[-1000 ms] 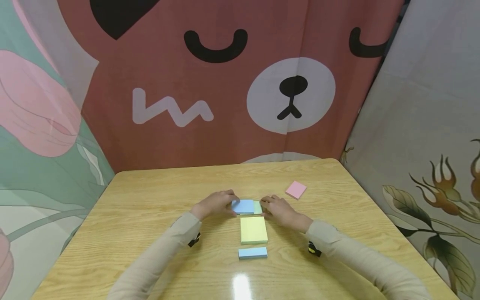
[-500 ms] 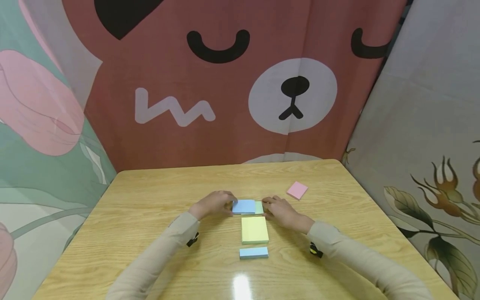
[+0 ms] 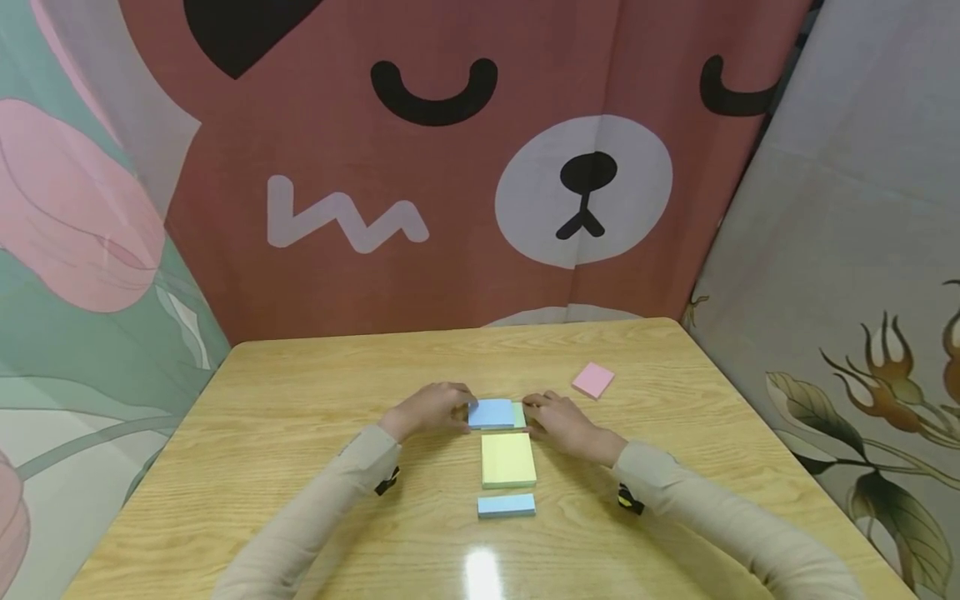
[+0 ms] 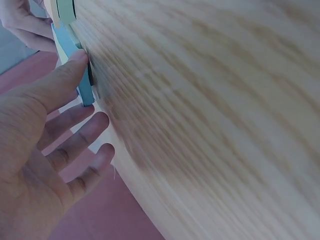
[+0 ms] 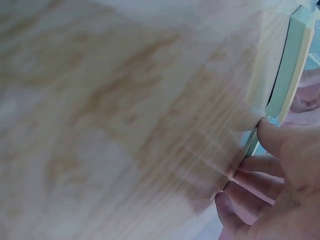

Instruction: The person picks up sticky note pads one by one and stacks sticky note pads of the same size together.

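Observation:
In the head view a blue sticky note pad (image 3: 491, 414) lies over a pale green sticky note pad (image 3: 519, 414), whose right end shows past it. My left hand (image 3: 431, 408) pinches the blue pad's left end between thumb and index finger; its other fingers spread out free in the left wrist view. My right hand (image 3: 562, 425) holds the green pad by its right edge, thumb on the near side and fingers beyond. Just in front of both lies a larger yellow sticky note pad (image 3: 508, 461).
A narrow light blue pad (image 3: 506, 506) lies nearest the person, in front of the yellow one. To the back right is a pink pad (image 3: 593, 380). The wooden table (image 3: 315, 375) ends at a bear-patterned curtain (image 3: 450, 283).
The blue pad has slid slightly to the right over the green pad, with my left hand following it. My right hand and the green pad have stayed nearly still.

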A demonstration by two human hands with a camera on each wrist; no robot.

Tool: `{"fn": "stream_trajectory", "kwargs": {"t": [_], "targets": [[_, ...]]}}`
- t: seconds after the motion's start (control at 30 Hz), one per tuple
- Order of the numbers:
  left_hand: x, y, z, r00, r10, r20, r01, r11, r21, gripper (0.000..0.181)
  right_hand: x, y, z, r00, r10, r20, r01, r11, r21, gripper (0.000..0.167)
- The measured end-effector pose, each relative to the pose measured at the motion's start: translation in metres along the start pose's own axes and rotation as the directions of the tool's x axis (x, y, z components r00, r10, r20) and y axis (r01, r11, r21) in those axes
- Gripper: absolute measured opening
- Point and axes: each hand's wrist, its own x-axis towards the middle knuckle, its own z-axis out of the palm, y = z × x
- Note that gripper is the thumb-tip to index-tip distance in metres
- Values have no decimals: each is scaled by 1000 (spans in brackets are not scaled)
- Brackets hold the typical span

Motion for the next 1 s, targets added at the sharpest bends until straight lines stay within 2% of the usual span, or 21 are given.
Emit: {"fn": "stream_trajectory", "kwargs": {"t": [0.23,0.5,0.77,1.0], "targets": [[1,2,1,1000,2,-11,-2,1000,-26,38,0,-1,-1,1000,3,9,-3,1000,4,40],[4,5,4,999,34,-23,-34,999,-3,39,0,-1,-2,1000,5,19,-5,1000,7,41],[9,11,4,1000,6,-19,-6,1000,5,40,2,-1,-1,1000,9,23,-9,1000,0,40],[12,11,7,1000,3,-24,-2,999,33,40,2,1,-1,999,21,25,-21,1000,6,40]]}}
